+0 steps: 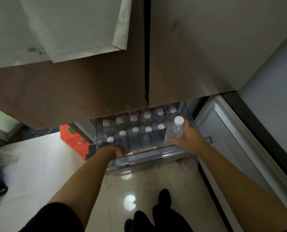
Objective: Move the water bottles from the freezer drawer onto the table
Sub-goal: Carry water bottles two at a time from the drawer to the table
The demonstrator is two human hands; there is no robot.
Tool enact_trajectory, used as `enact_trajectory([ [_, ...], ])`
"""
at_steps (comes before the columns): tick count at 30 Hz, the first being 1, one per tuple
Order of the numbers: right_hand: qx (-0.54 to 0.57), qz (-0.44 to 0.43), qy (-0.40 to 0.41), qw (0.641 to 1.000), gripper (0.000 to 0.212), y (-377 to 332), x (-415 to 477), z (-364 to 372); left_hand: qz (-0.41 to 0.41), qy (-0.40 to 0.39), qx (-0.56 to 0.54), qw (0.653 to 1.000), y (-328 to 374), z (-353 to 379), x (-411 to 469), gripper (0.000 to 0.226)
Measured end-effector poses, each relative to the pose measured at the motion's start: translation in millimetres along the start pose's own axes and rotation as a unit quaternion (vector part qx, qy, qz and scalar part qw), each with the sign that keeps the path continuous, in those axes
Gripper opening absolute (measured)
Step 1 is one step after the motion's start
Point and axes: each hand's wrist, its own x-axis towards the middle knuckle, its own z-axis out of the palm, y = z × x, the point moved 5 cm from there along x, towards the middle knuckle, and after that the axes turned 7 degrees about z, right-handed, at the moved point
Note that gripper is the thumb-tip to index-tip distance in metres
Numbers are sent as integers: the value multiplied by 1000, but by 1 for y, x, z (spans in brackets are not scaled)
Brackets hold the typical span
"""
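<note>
The clear plastic freezer drawer [139,160] sits at centre frame, below the two brown metal fridge doors [89,89]. In it, white-capped clear water bottles [135,129] stand in rows toward the back. At its right end your right hand [187,138] holds a single clear bottle [175,129] above them; your left hand [117,150] is at its front left corner. An orange plastic container [70,139] lies left of the drawer.

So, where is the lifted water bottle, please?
In the head view, the water bottle sits in the right hand above the right end of the freezer drawer.
</note>
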Motion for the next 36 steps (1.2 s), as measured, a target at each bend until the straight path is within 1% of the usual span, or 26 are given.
enact_trajectory([
  [2,-3,-5,6,1000,78,-1,-1,1,9,6,8,1000,0,-1,-3,57],
  [4,-6,-4,3,1000,75,-2,-3,3,9,23,-19,1000,0,-4,-9,67],
  [6,-5,-7,0,1000,72,-2,-4,5,28,55,-60,996,4,-10,-19,77],
  [8,-12,-14,3,1000,74,-4,-4,6,47,114,-64,990,9,-17,-30,70],
  [10,-16,-17,9,1000,77,-9,-5,7,51,202,-16,978,11,-25,-41,61],
  [13,-2,-20,17,1000,78,-17,-7,11,27,296,91,951,20,-39,-64,65],
  [14,1,-26,18,1000,78,-20,-7,13,19,327,131,936,26,-45,-74,67],
  [16,1,-36,15,999,77,-26,-7,19,23,384,222,896,40,-53,-93,67],
  [17,3,-40,6,999,76,-30,-8,22,30,405,252,878,47,-55,-102,64],
  [18,5,-44,-8,999,76,-34,-9,27,37,418,258,871,51,-55,-108,60],
  [21,5,-60,-48,997,75,-46,-13,43,71,440,178,877,48,-51,-111,55],
  [23,-4,-72,-67,995,73,-51,-17,52,106,465,63,877,39,-43,-109,60],
  [25,-10,-80,-71,994,73,-51,-18,56,130,494,-82,856,26,-35,-105,61],
  [26,-10,-80,-66,995,73,-50,-18,56,133,507,-123,843,19,-30,-103,60],
  [29,-12,-65,-44,997,76,-47,-17,53,115,498,-207,834,3,-9,-90,70],
  [31,-7,-55,-33,998,78,-48,-17,53,110,494,-275,818,-5,3,-85,75],
  [34,11,-57,-26,998,83,-58,-20,57,113,517,-310,790,-12,9,-90,70],
  [36,11,-70,-21,997,80,-68,-25,62,124,538,-326,767,-14,10,-101,70],
])
